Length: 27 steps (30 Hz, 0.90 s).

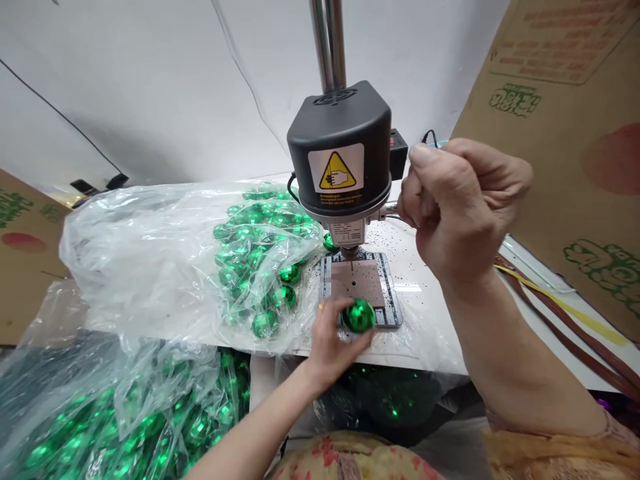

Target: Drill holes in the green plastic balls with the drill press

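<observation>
Between the thumb and fingers of my left hand (333,340) is a shiny green faceted ball (359,315), over the front edge of the drill press base plate (393,293). The black-topped bench drill press (340,147) stands upright, its thin bit (351,265) pointing down above a brown board (370,277) with a dark hole. My right hand (460,200) is closed in a fist at the machine's right side. A metal rod (391,209) runs from the drill head toward this fist, which hides the drill press handle's end.
Clear plastic bags of green balls lie on the white table (425,320) at left (245,253) and below its edge (150,413). Cardboard boxes stand right (560,153) and left (30,253). Dark shavings surround the base. Brown and yellow straps (565,307) lie at right.
</observation>
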Motion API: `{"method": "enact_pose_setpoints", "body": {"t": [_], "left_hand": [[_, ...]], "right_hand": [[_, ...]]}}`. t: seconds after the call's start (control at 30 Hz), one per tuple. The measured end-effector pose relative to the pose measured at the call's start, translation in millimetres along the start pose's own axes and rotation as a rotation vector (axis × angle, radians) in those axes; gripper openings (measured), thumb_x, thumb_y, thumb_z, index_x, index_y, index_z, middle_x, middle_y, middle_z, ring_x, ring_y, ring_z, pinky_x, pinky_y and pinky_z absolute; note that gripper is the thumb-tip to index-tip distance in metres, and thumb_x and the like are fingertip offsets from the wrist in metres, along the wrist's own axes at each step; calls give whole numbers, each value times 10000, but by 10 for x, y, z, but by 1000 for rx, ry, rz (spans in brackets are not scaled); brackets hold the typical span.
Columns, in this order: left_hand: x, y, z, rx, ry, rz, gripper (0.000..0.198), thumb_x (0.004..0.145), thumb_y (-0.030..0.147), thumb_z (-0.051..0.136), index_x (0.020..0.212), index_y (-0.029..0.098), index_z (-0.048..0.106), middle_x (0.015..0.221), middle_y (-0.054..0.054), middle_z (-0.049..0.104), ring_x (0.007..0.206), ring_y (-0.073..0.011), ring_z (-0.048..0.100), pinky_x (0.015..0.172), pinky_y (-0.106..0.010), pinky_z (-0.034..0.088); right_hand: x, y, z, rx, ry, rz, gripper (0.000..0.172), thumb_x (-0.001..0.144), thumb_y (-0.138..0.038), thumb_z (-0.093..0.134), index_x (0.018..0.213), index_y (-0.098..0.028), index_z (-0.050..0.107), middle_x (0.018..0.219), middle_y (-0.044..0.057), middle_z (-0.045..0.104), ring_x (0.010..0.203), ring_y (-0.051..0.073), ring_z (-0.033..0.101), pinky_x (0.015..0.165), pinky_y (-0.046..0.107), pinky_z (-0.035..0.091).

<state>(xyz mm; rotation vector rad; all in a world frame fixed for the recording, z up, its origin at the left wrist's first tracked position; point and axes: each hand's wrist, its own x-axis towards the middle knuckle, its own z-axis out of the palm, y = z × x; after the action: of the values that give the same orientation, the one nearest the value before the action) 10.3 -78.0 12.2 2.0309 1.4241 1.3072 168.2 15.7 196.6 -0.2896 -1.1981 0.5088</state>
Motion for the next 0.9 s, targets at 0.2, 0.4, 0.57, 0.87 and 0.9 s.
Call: {"method": "enact_pose_setpoints", "body": {"t": [0.2, 0.4, 0.57, 0.87, 0.9], "left_hand": [[-785, -119, -143, 359, -424, 643, 372, 842, 338, 703, 1175, 198, 616, 1040, -136, 706, 786, -219, 670, 671, -341, 551], [-738, -265, -216, 395, -330, 773, 366, 923, 431, 629, 1178, 170, 595, 1021, -113, 695, 877, -202, 666, 740, -318, 558], [-128, -350, -382, 629, -70, 469, 334, 902, 35, 512, 1195, 175, 591, 1014, -122, 675, 923, -221, 645, 814, -353, 553], [837, -704, -682, 987, -293, -278, 410, 858, 102, 568, 1257, 180, 625, 1096, -172, 664, 1001, -355, 644, 854, -478, 519], [851, -716, -691, 909, -278, -264, 406, 854, 118, 583, 1252, 181, 632, 1052, -157, 674, 991, -347, 646, 859, -469, 517]], "right_hand": [[-17, -7, -18, -16, -20, 2, 456, 863, -70, 595, 486, -191, 368, 417, -74, 314, 384, 40, 308, 390, 255, 254], [-22, 11, -11, -41, -18, -32, 458, 873, -81, 597, 497, -194, 361, 419, -74, 308, 381, 44, 330, 397, 253, 246], [-28, 15, 10, -23, -5, -69, 463, 881, -78, 576, 498, -196, 343, 423, -81, 279, 380, 33, 326, 410, 245, 225], [-48, 17, -14, -45, 11, -35, 463, 864, -120, 614, 486, -197, 357, 423, -66, 341, 373, 52, 331, 381, 270, 229], [-57, 22, -19, -43, 10, -39, 460, 859, -127, 623, 488, -198, 360, 422, -64, 347, 371, 58, 326, 376, 281, 230]]}}
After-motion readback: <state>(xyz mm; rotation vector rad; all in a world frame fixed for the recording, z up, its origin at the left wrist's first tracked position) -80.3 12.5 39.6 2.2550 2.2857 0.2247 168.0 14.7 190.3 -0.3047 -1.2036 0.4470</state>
